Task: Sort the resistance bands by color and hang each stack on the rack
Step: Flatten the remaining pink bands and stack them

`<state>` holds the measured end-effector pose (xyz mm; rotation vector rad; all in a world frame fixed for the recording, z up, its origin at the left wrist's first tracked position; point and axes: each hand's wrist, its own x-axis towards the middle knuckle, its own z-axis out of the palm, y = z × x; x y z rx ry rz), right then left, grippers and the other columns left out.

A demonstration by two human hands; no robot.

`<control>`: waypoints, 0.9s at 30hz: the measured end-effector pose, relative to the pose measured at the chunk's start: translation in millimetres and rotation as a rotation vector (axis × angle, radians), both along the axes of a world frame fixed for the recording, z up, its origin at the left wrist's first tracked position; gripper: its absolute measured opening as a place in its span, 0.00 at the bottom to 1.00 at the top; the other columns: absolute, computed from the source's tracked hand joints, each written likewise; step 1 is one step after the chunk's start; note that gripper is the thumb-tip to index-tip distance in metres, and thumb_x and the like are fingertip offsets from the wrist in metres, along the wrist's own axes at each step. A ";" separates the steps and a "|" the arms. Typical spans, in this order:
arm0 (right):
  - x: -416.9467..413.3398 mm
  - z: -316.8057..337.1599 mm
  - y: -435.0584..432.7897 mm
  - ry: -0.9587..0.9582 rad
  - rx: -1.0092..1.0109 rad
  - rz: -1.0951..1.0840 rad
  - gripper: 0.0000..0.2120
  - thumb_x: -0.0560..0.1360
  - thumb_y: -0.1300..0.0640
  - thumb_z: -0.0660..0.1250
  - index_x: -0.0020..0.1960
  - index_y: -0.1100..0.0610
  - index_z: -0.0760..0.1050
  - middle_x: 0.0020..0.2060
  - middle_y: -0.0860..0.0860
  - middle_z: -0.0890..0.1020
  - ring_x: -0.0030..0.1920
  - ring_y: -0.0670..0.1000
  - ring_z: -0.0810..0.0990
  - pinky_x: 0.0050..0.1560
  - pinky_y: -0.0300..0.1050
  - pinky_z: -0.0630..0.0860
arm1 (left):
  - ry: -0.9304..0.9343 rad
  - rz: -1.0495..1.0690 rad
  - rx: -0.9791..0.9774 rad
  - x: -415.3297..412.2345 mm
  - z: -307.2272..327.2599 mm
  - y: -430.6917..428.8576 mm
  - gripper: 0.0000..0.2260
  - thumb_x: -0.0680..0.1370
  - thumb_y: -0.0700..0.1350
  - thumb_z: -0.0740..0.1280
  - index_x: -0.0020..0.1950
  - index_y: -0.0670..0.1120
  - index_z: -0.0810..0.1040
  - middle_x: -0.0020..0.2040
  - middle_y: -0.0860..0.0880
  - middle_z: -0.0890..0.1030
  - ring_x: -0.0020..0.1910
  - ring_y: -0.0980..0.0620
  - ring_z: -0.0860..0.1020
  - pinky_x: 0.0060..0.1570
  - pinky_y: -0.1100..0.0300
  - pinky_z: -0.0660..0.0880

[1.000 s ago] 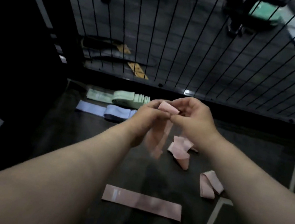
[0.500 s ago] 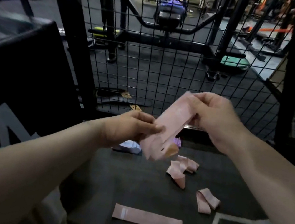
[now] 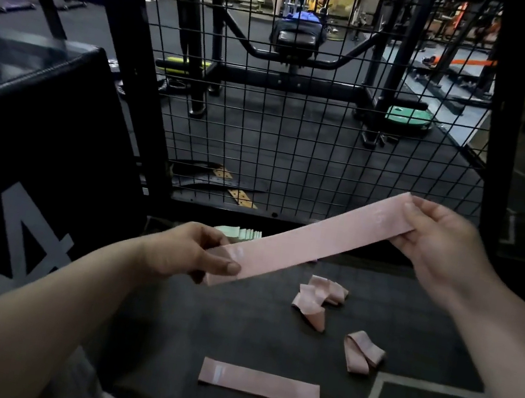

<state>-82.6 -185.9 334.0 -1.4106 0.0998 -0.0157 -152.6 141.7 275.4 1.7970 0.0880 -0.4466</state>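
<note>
We see the long pale pink fabric resistance band [image 3: 310, 238] now drawn out flat and straight in the air. Half a second ago it hung bunched and doubled between hands held close together. The left hand [image 3: 189, 252] pinches its lower end, thumb on top and fingers curled beneath. The right hand [image 3: 438, 242] grips the upper end the same way, and it is now higher and well apart from the left.

On the dark rubber floor mat [image 3: 199, 320] we find the rest lying as before. A flat pink band [image 3: 261, 383] is nearest us, a crumpled pink band [image 3: 317, 298] lies under the stretched one, and a folded pink band [image 3: 362, 352] sits to its right. A stack of pale green bands [image 3: 238, 232] shows just above the left hand, near the foot of the black wire mesh panel [image 3: 299, 135].
</note>
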 end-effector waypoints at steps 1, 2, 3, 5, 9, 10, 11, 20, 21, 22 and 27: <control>0.5 -2.7 -2.9 0.017 0.001 -0.023 0.04 0.83 0.61 0.63 0.52 0.57 0.76 0.46 0.53 0.83 0.46 0.48 0.84 0.45 0.43 0.81 | -0.007 0.035 0.010 0.3 -0.8 2.2 0.13 0.69 0.41 0.81 0.46 0.37 0.80 0.38 0.41 0.81 0.34 0.48 0.78 0.33 0.59 0.75; 1.2 -5.3 -5.0 0.036 -0.001 -0.044 0.04 0.83 0.61 0.63 0.51 0.56 0.76 0.46 0.53 0.83 0.46 0.48 0.84 0.45 0.43 0.80 | -0.017 0.068 0.011 0.5 -0.8 3.0 0.11 0.69 0.40 0.80 0.44 0.39 0.80 0.36 0.42 0.80 0.31 0.49 0.77 0.30 0.60 0.74; 1.8 -7.6 -6.2 0.054 -0.003 -0.059 0.04 0.83 0.62 0.63 0.51 0.56 0.76 0.46 0.53 0.83 0.46 0.48 0.83 0.46 0.44 0.80 | -0.032 0.108 0.002 1.3 -1.6 3.4 0.10 0.70 0.38 0.79 0.44 0.39 0.80 0.35 0.43 0.80 0.29 0.51 0.77 0.29 0.61 0.74; 3.3 -11.1 -6.9 0.086 -0.016 -0.068 0.05 0.83 0.61 0.62 0.50 0.56 0.75 0.46 0.53 0.82 0.46 0.49 0.83 0.48 0.46 0.79 | -0.064 0.203 -0.012 3.5 -2.3 2.7 0.09 0.70 0.35 0.78 0.45 0.38 0.79 0.35 0.43 0.81 0.29 0.52 0.77 0.27 0.62 0.74; 8.0 -16.9 -6.6 0.141 -0.128 -0.107 0.05 0.82 0.59 0.64 0.48 0.53 0.75 0.45 0.51 0.81 0.45 0.48 0.80 0.44 0.43 0.76 | -0.112 0.340 -0.040 9.5 -3.7 2.8 0.07 0.73 0.38 0.76 0.46 0.39 0.79 0.37 0.42 0.82 0.32 0.50 0.80 0.29 0.61 0.76; 9.2 -17.8 -6.8 0.153 -0.167 -0.127 0.06 0.82 0.59 0.64 0.47 0.52 0.75 0.44 0.50 0.81 0.44 0.47 0.79 0.43 0.43 0.75 | -0.118 0.369 -0.063 11.2 -3.9 2.5 0.06 0.74 0.38 0.76 0.45 0.40 0.79 0.36 0.43 0.82 0.31 0.51 0.80 0.31 0.59 0.77; 10.4 -18.9 -7.3 0.164 -0.206 -0.141 0.06 0.81 0.58 0.64 0.46 0.51 0.75 0.43 0.50 0.80 0.43 0.48 0.78 0.42 0.43 0.73 | -0.123 0.404 -0.085 13.2 -4.7 2.5 0.05 0.75 0.38 0.75 0.44 0.41 0.80 0.35 0.44 0.82 0.30 0.51 0.80 0.32 0.58 0.77; 4.3 -42.9 6.3 0.270 -0.372 -0.010 0.05 0.78 0.64 0.64 0.48 0.58 0.78 0.39 0.55 0.81 0.34 0.49 0.77 0.33 0.43 0.70 | -0.092 0.666 -0.052 21.7 -23.4 19.3 0.02 0.78 0.38 0.72 0.46 0.41 0.80 0.39 0.43 0.82 0.30 0.50 0.79 0.27 0.62 0.76; 7.5 -48.6 10.6 0.297 -0.396 0.009 0.05 0.78 0.64 0.65 0.50 0.58 0.79 0.38 0.55 0.82 0.32 0.49 0.77 0.32 0.42 0.69 | -0.074 0.670 -0.024 22.2 -26.9 20.6 0.03 0.77 0.37 0.72 0.45 0.41 0.80 0.39 0.42 0.82 0.28 0.51 0.78 0.26 0.63 0.76; 11.9 -53.6 15.0 0.333 -0.406 0.026 0.05 0.78 0.63 0.65 0.51 0.59 0.79 0.38 0.55 0.82 0.31 0.48 0.77 0.32 0.41 0.68 | -0.056 0.669 0.010 23.4 -30.5 21.9 0.03 0.77 0.36 0.72 0.45 0.40 0.80 0.37 0.41 0.80 0.25 0.53 0.77 0.25 0.64 0.75; 37.7 -86.4 37.5 0.546 -0.359 0.112 0.08 0.79 0.64 0.60 0.44 0.54 0.74 0.30 0.50 0.78 0.29 0.46 0.77 0.32 0.39 0.67 | 0.043 0.703 0.149 46.0 -58.7 24.0 0.03 0.76 0.31 0.69 0.44 0.38 0.79 0.34 0.40 0.75 0.17 0.55 0.71 0.20 0.68 0.67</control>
